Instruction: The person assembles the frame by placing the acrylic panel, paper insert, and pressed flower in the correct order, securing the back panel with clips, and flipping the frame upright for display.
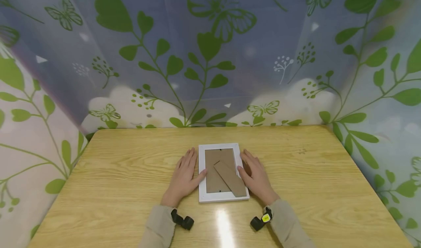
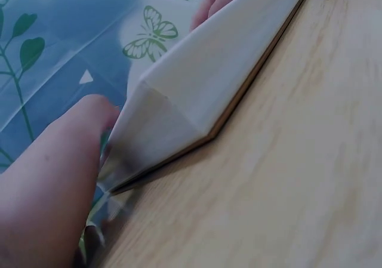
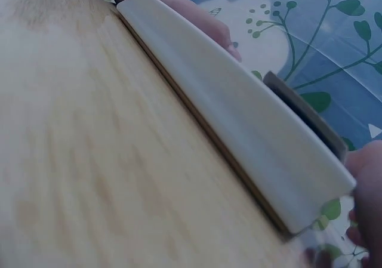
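A white picture frame (image 1: 202, 175) lies face down on the wooden table, its brown backing board (image 1: 213, 182) upward. The brown easel stand (image 1: 230, 178) slants across the backing toward the lower right corner. My left hand (image 1: 184, 176) rests along the left side with straight fingers, its thumb on the frame's edge. On the opposite side, my right hand (image 1: 258, 176) lies beside the frame, fingers extended forward and thumb at the right edge near the stand. Both wrist views show the frame's white side wall (image 2: 203, 71) low over the wood, with the stand (image 3: 304, 116) jutting above it.
The light wooden table (image 1: 131, 160) reaches back to a patterned curtain (image 1: 210, 94) with green leaves and butterflies, which also hangs at both sides. A black wrist camera (image 1: 182, 220) is strapped on the left wrist, another wrist camera (image 1: 260, 220) on the right.
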